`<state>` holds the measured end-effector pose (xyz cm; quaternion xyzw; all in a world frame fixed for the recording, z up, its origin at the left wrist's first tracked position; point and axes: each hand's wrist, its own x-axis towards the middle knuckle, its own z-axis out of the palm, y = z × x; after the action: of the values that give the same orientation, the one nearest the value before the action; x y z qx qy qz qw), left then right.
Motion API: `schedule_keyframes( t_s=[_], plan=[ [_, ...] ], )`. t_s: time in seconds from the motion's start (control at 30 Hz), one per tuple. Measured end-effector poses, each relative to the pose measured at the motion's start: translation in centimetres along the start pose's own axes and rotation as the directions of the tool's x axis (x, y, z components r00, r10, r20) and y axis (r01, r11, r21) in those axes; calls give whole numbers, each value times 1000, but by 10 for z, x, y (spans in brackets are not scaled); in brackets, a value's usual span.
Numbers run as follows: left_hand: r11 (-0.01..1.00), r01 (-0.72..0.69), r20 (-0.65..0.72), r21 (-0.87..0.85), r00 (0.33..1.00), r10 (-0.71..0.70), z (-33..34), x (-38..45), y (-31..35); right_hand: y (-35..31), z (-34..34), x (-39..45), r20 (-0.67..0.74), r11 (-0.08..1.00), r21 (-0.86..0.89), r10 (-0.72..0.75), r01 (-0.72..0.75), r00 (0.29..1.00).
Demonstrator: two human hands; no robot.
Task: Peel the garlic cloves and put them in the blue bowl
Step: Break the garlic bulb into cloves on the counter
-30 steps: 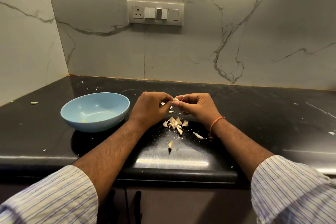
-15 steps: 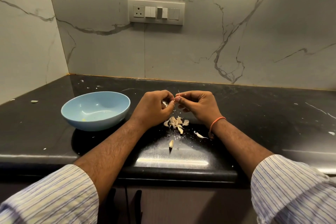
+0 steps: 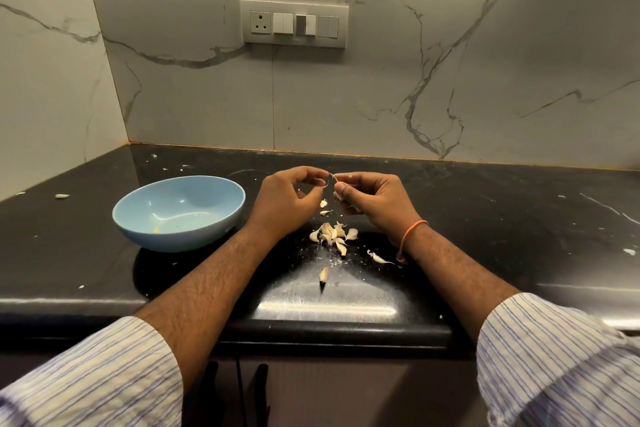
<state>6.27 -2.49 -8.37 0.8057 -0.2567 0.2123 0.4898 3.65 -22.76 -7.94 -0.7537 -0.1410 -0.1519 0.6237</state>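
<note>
My right hand (image 3: 375,199) pinches a small garlic clove (image 3: 337,195) above the black counter. My left hand (image 3: 287,199) is just beside it, thumb and finger closed on a thin strip of skin (image 3: 330,178) that runs up from the clove. Below the hands lies a small heap of garlic cloves and skins (image 3: 332,234). One more clove (image 3: 323,276) lies nearer the counter's front edge. The blue bowl (image 3: 221,192) stands to the left of my left hand, with only a tiny yellowish speck (image 3: 156,230) inside.
The black counter (image 3: 485,218) meets marble walls at the back and left, with a switch panel (image 3: 294,23) above. A stray clove (image 3: 62,196) lies far left. A curl of skin (image 3: 377,257) lies by my right wrist. The counter's front edge (image 3: 311,329) is close.
My hands have drawn slightly apart and lifted a little, and a thin strip of skin now stretches between them. Bowl and heap have not moved.
</note>
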Motion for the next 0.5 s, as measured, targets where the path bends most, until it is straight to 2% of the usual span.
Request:
schedule_keyframes(
  t_s=[0.1,0.23,0.4,0.5],
  plan=[
    [976,112,120,-187,989,-90,-1,0,9,-2,0,0,8,1000,0,11,-11,1000],
    [897,243,228,-368,959,-166,-1,0,12,-9,0,-2,5,994,101,46,-46,999],
    [854,256,209,-452,962,-178,-1,0,13,-7,-1,-2,40,983,154,98,-103,994],
    [849,243,157,-470,969,-191,-1,0,12,-5,0,-3,87,985,77,148,-155,985]
  ],
)
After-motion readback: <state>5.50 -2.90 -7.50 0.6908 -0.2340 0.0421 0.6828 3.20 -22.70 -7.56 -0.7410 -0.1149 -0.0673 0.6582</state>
